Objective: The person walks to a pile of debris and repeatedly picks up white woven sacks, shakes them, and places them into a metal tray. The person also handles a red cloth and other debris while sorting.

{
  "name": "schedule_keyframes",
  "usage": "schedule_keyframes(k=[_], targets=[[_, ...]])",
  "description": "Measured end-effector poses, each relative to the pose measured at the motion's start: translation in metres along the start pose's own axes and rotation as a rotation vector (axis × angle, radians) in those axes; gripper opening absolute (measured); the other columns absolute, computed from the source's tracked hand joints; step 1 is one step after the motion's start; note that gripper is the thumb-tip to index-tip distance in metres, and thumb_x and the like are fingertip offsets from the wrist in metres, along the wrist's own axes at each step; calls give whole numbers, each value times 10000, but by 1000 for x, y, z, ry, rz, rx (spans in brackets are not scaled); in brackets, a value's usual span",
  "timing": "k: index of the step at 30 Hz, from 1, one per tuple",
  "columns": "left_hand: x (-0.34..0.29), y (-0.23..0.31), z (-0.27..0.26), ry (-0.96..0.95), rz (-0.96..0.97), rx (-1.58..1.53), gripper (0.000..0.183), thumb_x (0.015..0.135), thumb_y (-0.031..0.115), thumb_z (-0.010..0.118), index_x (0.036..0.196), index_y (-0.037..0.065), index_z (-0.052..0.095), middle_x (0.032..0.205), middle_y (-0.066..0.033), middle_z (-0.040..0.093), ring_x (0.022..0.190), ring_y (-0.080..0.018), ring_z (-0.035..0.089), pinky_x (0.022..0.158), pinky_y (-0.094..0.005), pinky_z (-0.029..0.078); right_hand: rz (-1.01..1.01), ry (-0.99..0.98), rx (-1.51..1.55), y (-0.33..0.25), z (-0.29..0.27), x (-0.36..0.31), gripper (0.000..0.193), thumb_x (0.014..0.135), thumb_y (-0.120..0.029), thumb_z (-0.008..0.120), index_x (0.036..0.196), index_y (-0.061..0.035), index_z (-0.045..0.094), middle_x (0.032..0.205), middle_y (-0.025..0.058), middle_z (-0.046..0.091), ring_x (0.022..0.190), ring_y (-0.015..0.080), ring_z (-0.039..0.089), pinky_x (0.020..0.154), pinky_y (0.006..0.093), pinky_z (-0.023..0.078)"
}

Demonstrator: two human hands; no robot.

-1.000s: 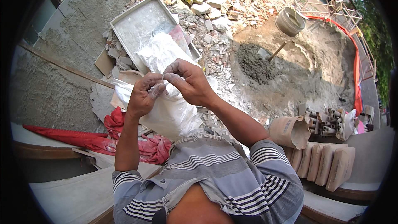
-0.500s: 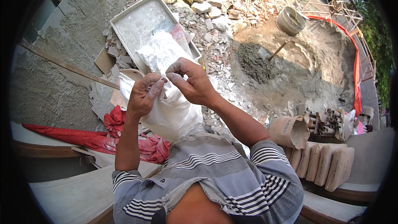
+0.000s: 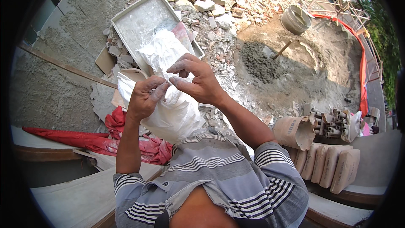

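Note:
A white woven plastic sack [image 3: 168,101] hangs in front of my chest, its top edge rumpled. My left hand [image 3: 145,97] pinches the sack's upper edge between thumb and fingers. My right hand [image 3: 198,80] is close beside it, thumb and forefinger nipping a thin strand or edge at the sack's mouth. Both hands are dusty. The fingertips almost touch each other above the sack. My striped grey shirt [image 3: 219,173] fills the lower middle of the view.
Below lies rubble with broken bricks [image 3: 219,25], a shallow grey tray [image 3: 143,21], a heap of wet mortar [image 3: 261,63] with a shovel, and a bucket [image 3: 295,19]. Stacked cement bags [image 3: 329,164] stand at the right. A red cloth [image 3: 126,143] lies on the ledge at left.
Both hands have stayed at the sack's mouth, shifting only slightly; the fingers have reworked their pinch on the edge.

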State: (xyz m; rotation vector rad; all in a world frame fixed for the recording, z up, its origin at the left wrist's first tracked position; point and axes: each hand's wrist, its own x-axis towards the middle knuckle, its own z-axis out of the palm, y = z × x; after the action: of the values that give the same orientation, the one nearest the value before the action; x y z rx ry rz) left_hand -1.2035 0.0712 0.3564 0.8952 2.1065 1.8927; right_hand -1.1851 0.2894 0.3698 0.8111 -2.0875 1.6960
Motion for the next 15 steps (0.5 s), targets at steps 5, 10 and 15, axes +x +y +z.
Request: schedule_keyframes(k=[5, 10, 15], targets=[[1, 3, 2, -4, -3, 65, 122, 955, 85, 633, 974, -30, 669, 797, -27, 633, 679, -68, 568, 608, -234, 452, -2, -48, -24, 1, 3, 1, 85, 886, -84, 677, 945, -24, 662, 899, 76, 614, 775, 157, 576, 693, 282, 458], [2, 1, 1, 13, -26, 69, 174, 890, 85, 714, 1012, -25, 657, 824, -23, 640, 712, -69, 574, 649, -240, 470, 20, 11, -49, 4, 7, -2, 45, 906, -48, 646, 924, -10, 629, 891, 97, 610, 794, 194, 584, 719, 311, 460], [2, 0, 0, 26, 3, 77, 410, 765, 70, 831, 1110, 5, 618, 872, -16, 644, 773, -69, 575, 702, -237, 476, 50, 80, -102, 8, 5, -3, 46, 913, -37, 638, 932, -2, 613, 885, 105, 608, 805, 211, 585, 730, 325, 458]])
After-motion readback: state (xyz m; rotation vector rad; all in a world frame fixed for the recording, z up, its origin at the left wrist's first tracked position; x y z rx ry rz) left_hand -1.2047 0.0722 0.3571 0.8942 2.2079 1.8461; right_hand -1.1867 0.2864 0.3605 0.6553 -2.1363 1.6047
